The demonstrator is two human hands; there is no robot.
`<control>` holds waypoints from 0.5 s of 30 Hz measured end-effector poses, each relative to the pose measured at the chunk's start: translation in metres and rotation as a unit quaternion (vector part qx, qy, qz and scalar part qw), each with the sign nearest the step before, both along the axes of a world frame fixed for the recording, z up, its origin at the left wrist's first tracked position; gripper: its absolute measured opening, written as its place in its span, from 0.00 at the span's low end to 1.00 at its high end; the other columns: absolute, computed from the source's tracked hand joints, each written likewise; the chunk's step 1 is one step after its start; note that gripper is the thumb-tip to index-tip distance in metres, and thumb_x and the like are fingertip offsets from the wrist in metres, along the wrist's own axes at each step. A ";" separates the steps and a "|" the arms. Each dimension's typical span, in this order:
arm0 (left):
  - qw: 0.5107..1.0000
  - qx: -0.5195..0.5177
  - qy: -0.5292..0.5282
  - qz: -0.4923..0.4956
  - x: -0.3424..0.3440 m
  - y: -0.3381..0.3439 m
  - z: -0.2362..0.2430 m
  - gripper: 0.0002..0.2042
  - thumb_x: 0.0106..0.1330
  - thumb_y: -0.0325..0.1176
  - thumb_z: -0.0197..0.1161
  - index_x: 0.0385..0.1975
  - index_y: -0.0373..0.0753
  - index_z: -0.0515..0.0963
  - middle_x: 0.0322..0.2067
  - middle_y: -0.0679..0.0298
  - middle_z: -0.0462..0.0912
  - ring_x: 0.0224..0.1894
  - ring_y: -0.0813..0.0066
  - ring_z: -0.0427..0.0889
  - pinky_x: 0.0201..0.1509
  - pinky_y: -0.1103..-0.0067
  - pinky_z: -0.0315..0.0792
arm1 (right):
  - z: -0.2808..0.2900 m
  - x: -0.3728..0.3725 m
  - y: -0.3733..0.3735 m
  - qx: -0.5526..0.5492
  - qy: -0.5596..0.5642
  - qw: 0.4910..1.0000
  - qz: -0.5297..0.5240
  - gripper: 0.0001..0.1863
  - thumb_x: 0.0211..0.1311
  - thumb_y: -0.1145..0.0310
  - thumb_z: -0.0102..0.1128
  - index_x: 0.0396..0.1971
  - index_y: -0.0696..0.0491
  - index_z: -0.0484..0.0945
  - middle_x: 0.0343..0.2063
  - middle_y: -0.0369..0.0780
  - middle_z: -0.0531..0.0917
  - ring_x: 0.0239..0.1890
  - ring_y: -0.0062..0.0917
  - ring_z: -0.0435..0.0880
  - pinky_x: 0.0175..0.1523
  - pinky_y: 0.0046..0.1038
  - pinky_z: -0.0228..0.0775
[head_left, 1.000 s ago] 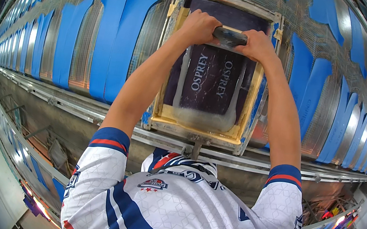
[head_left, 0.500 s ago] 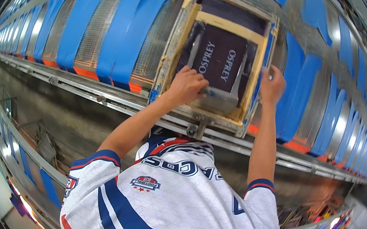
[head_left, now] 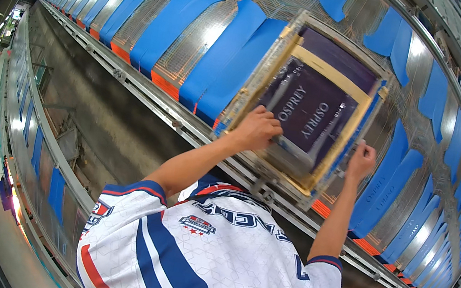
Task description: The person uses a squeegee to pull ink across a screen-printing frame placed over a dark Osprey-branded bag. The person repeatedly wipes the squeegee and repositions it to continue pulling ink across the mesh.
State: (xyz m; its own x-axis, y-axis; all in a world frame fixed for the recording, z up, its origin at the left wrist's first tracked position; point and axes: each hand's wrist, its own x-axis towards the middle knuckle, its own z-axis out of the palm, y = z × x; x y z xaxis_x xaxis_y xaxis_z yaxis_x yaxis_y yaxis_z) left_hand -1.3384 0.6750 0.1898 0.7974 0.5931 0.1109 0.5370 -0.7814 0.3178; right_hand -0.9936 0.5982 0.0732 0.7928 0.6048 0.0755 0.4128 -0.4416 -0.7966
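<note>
A framed screen [head_left: 320, 129] lies tilted across the long printing table, with a dark mesh, pale lettering, yellow tape along its inside and a worn metal frame. My left hand [head_left: 258, 129] is over its lower left part, fingers curled down on something I cannot make out. A grey smeared band crosses the mesh beside that hand. My right hand [head_left: 363, 159] is at the frame's outer right side, fingers closed around something small that is mostly hidden.
Blue cut fabric panels [head_left: 170, 28] line the metal table bed on both sides of the screen. A metal rail [head_left: 177, 124] runs along the near edge. A walkway [head_left: 92, 111] separates it from another long table with blue panels [head_left: 56, 195] at lower left.
A second ago both hands held a dark squeegee high on the screen; they then separated and lowered to its sides. The view has turned, so the screen now appears tilted and farther right.
</note>
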 end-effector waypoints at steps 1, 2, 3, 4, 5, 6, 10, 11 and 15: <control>0.999 0.003 0.037 -0.004 -0.020 0.020 0.004 0.13 0.41 0.34 0.75 0.30 0.48 0.84 0.32 0.73 0.83 0.41 0.72 0.79 0.50 0.72 0.65 | -0.008 -0.023 0.013 0.026 -0.015 1.000 0.003 0.14 0.63 0.60 0.66 0.27 0.56 0.81 0.27 0.40 0.84 0.31 0.29 0.82 0.37 0.34 0.72; 0.997 0.004 0.077 -0.004 -0.043 0.037 0.008 0.15 0.42 0.35 0.76 0.33 0.49 0.85 0.34 0.74 0.84 0.42 0.72 0.79 0.51 0.72 0.66 | -0.010 -0.053 0.026 0.029 0.000 1.000 0.000 0.14 0.63 0.60 0.66 0.28 0.56 0.81 0.27 0.40 0.84 0.31 0.30 0.83 0.38 0.34 0.73; 0.996 -0.002 0.087 -0.002 -0.068 0.055 0.012 0.15 0.43 0.36 0.76 0.33 0.48 0.85 0.34 0.73 0.84 0.42 0.72 0.79 0.50 0.72 0.66 | -0.007 -0.087 0.043 0.035 0.015 0.999 -0.005 0.13 0.63 0.60 0.65 0.28 0.56 0.81 0.27 0.40 0.84 0.31 0.31 0.83 0.38 0.34 0.73; 0.995 -0.008 0.100 -0.004 -0.096 0.074 0.015 0.14 0.44 0.38 0.77 0.33 0.48 0.85 0.34 0.73 0.84 0.43 0.72 0.80 0.50 0.72 0.66 | -0.006 -0.117 0.062 0.058 0.007 0.998 -0.003 0.13 0.63 0.60 0.65 0.28 0.56 0.81 0.27 0.41 0.84 0.31 0.33 0.83 0.38 0.34 0.73; 0.996 -0.003 0.087 -0.008 -0.124 0.092 0.015 0.14 0.45 0.38 0.77 0.33 0.47 0.84 0.34 0.73 0.84 0.43 0.71 0.80 0.50 0.72 0.66 | -0.005 -0.146 0.080 0.079 0.001 0.997 -0.001 0.12 0.62 0.61 0.66 0.28 0.55 0.81 0.27 0.41 0.84 0.31 0.34 0.84 0.38 0.35 0.73; 0.997 0.003 0.078 -0.008 -0.153 0.109 0.018 0.14 0.45 0.39 0.77 0.32 0.46 0.84 0.34 0.73 0.84 0.42 0.71 0.80 0.49 0.72 0.66 | 0.004 -0.179 0.098 0.085 0.030 0.996 0.008 0.12 0.62 0.61 0.66 0.28 0.55 0.81 0.26 0.42 0.84 0.31 0.35 0.84 0.37 0.35 0.73; 0.996 0.044 0.047 -0.059 -0.217 0.144 0.030 0.15 0.44 0.40 0.78 0.31 0.45 0.84 0.32 0.71 0.85 0.39 0.70 0.81 0.47 0.72 0.67 | 0.021 -0.242 0.138 0.084 0.042 0.996 0.012 0.12 0.63 0.61 0.66 0.27 0.54 0.80 0.24 0.41 0.83 0.27 0.34 0.83 0.35 0.35 0.72; 0.997 0.036 0.047 -0.059 -0.226 0.144 0.031 0.15 0.44 0.40 0.78 0.31 0.45 0.84 0.32 0.70 0.85 0.38 0.69 0.82 0.47 0.72 0.67 | 0.025 -0.248 0.141 0.070 0.047 0.996 0.014 0.12 0.63 0.61 0.65 0.27 0.54 0.79 0.23 0.41 0.82 0.26 0.34 0.82 0.34 0.35 0.72; 0.995 -0.007 0.069 -0.070 -0.247 0.128 0.035 0.16 0.42 0.43 0.79 0.30 0.44 0.84 0.30 0.68 0.86 0.35 0.69 0.82 0.46 0.72 0.66 | 0.018 -0.247 0.143 0.044 0.035 0.998 0.016 0.12 0.64 0.60 0.64 0.27 0.53 0.79 0.22 0.41 0.81 0.23 0.35 0.80 0.31 0.38 0.69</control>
State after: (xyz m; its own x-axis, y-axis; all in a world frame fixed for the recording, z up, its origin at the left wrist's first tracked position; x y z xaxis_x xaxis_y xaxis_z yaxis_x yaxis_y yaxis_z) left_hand -1.5850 0.8026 0.2246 0.8799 0.4750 -0.0136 0.4618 -0.8479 0.2605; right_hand -1.2408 0.7411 0.0911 0.7780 0.6239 0.0739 0.3675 -0.3564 -0.8590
